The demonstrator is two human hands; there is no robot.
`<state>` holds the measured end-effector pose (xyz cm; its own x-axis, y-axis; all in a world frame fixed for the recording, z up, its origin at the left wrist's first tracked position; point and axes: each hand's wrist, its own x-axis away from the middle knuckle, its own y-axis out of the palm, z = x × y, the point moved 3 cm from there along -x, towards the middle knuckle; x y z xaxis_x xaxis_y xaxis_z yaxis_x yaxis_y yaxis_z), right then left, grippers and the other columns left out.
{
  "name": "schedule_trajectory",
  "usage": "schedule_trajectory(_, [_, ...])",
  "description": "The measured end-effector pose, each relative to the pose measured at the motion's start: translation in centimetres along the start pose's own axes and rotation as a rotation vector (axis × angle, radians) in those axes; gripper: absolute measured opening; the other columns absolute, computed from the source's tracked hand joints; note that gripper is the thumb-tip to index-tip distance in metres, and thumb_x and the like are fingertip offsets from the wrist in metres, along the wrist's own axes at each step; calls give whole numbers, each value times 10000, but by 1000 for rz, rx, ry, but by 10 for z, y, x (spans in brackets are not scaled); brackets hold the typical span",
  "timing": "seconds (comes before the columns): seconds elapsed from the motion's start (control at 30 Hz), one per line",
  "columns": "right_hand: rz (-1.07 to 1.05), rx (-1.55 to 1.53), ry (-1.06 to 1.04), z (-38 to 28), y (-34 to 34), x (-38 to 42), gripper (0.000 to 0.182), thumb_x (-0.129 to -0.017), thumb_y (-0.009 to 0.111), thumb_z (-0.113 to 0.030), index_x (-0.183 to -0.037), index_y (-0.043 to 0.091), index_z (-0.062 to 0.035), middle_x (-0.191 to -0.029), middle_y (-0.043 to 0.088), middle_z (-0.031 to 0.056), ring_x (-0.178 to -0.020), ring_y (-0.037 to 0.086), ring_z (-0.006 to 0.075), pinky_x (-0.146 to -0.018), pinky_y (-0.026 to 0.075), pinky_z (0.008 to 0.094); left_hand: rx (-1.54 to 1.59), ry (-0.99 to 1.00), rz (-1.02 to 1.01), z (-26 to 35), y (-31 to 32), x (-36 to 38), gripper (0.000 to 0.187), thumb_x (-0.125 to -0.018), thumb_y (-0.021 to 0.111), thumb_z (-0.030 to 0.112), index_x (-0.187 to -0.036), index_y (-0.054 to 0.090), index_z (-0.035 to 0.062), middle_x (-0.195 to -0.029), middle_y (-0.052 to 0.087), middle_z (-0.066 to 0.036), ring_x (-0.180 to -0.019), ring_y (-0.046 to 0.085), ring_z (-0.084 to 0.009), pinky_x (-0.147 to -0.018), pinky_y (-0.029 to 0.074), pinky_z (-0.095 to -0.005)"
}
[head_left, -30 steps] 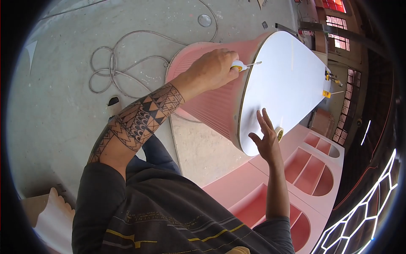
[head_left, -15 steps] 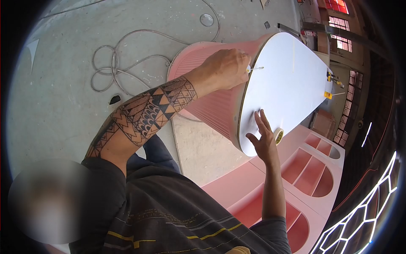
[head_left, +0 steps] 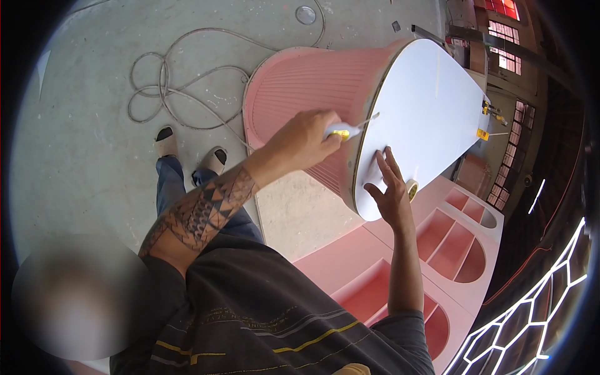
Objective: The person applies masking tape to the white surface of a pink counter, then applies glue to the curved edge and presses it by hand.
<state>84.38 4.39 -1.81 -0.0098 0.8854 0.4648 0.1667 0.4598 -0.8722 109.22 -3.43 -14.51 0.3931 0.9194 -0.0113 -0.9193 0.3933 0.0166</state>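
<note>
My left hand (head_left: 312, 140) is closed around a utility knife (head_left: 340, 132) with a grey and yellow handle. Its thin metal tip reaches over the rim of a smooth white top (head_left: 431, 94). Below that top, a pink curved body with ribbed sides (head_left: 300, 81) extends toward the floor. My right hand (head_left: 392, 194) rests on the white surface near its rounded end, fingers spread and thumb apart. Right beside it, partly behind the wrist, stands a roll of tape (head_left: 412, 189).
Yellow tools (head_left: 483, 134) lie at the white top's far end. Pink shelving units (head_left: 459, 250) with rounded openings stand to the right. A looped hose (head_left: 164, 81) runs over the concrete floor, near my shoes (head_left: 166, 140). A pale board (head_left: 300, 212) lies under the pink body.
My left hand has drawn the knife back along the rim, toward my right hand and my body. My right hand keeps its place on the white top. My shoes have come into view.
</note>
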Motion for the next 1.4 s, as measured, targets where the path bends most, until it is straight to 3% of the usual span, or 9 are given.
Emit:
schedule_trajectory(0.23, [7, 8, -8, -3, -1, 0, 858, -887, 863, -47, -1649, 482, -148, -1747, 372, 187, -1476, 556, 374, -1073, 602, 471, 19, -27, -47, 12, 31, 56, 291, -937, 747, 186, -1102, 678, -43, -1006, 727, -242, -935, 738, -427, -831, 592, -498])
schedule_trajectory(0.4, [13, -10, 8, -4, 1, -1, 857, -888, 865, -56, -1649, 480, -141, -1748, 369, 188, -1467, 566, 370, -1064, 610, 468, -72, -42, -66, 21, 38, 61, 279, -953, 746, 200, -1013, 621, -42, -918, 705, -244, -817, 743, -417, -746, 610, -481])
schedule_trajectory(0.5, [20, 14, -11, -3, 2, -1, 861, -890, 863, -55, -1653, 473, -139, -1750, 364, 188, -1467, 565, 370, -1064, 613, 470, -58, -150, -121, 25, 39, 60, 253, -940, 749, 159, -1031, 623, -41, -956, 707, -227, -883, 725, -410, -794, 577, -486])
schedule_trajectory(0.63, [19, 18, -11, -5, 3, -1, 872, -890, 862, -55, -1660, 461, -143, -1754, 354, 187, -1471, 561, 370, -1065, 615, 473, -30, -121, -87, 27, 40, 64, 262, -938, 751, 158, -1024, 607, -44, -934, 703, -232, -857, 725, -419, -775, 575, -492])
schedule_trajectory(0.7, [21, -44, 44, -8, 2, -2, 876, -846, 890, -38, -1628, 504, -126, -1721, 392, 231, -1504, 505, 434, -1156, 540, 483, -22, -126, -79, 26, 40, 68, 259, -941, 749, 157, -1023, 608, -44, -936, 701, -237, -856, 722, -426, -774, 572, -495])
schedule_trajectory(0.83, [29, -54, 26, -7, 3, -1, 892, -839, 898, -46, -1632, 500, -135, -1720, 397, 224, -1510, 497, 432, -1157, 539, 483, 30, -102, -44, 23, 50, 80, 259, -943, 748, 157, -1024, 606, -44, -933, 700, -241, -849, 719, -434, -772, 570, -499])
schedule_trajectory(0.9, [21, 41, -25, -3, 4, -2, 890, -881, 869, -47, -1662, 453, -143, -1755, 347, 186, -1478, 551, 378, -1069, 620, 488, 24, -113, -111, 21, 58, 87, 259, -961, 722, 172, -1010, 583, -41, -956, 698, -258, -860, 733, -436, -765, 602, -510])
schedule_trajectory(1.13, [20, 43, -30, -6, 3, -1, 919, -861, 888, -56, -1663, 449, -145, -1753, 346, 191, -1478, 548, 389, -1066, 625, 484, 40, -134, -103, 21, 69, 95, 272, -937, 750, 168, -1012, 597, -44, -915, 695, -245, -839, 718, -433, -760, 569, -503])
schedule_trajectory(1.4, [52, -48, -2, -11, 7, -2, 908, -827, 913, -62, -1631, 493, -103, -1714, 375, 274, -1522, 476, 450, -1175, 523, 492, 13, -159, -151, 18, 71, 101, 265, -947, 747, 170, -1034, 601, -34, -930, 701, -240, -852, 710, -442, -776, 566, -510])
